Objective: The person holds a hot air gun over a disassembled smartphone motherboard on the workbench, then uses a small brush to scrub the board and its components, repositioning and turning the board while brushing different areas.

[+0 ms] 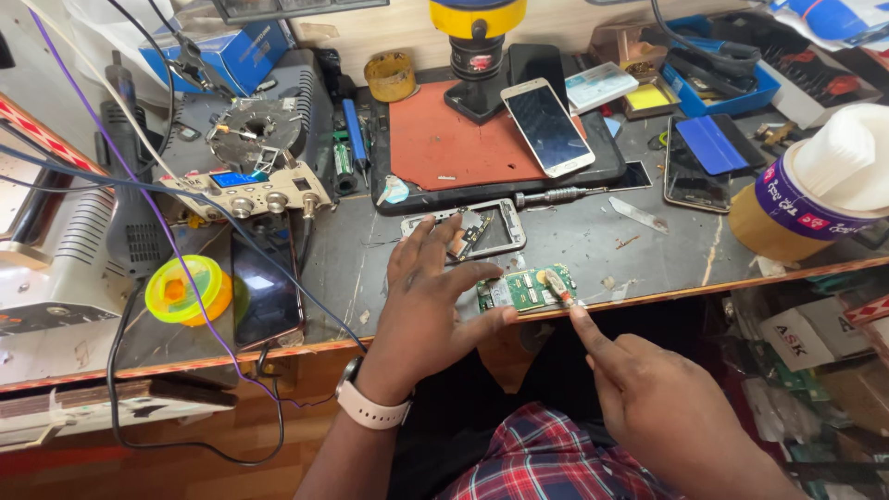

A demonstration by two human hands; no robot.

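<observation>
A: Left hand (pixel 428 301)?
B: Open, fingers spread, flat on tabletop (pixel 648 250) near front edge. Thumb and forefinger bracketing left end of green circuit board (pixel 526 289). Gripping nothing. White watch (pixel 370 406) on wrist.

A: Right hand (pixel 662 403)?
B: Loosely curled, forefinger extended toward 11 o'clock, tip touching board's right edge, beside small red-and-white part. Holding nothing visible.

A: Board's position?
B: Flat at tabletop's front edge, between both hands.

A: Surroundings?
B: Bare phone frame (pixel 477 230) just beyond left fingertips, at 12 o'clock from board. White smartphone (pixel 547 127) further up on red mat (pixel 454 143), leaning by microscope base. Screwdriver (pixel 560 195) at 1 o'clock. Dark phone (pixel 694 176) at 2 o'clock, well apart. Yellow-green tape roll (pixel 188 289) at 9 o'clock. Black phone (pixel 267 294) just beside it.
</observation>
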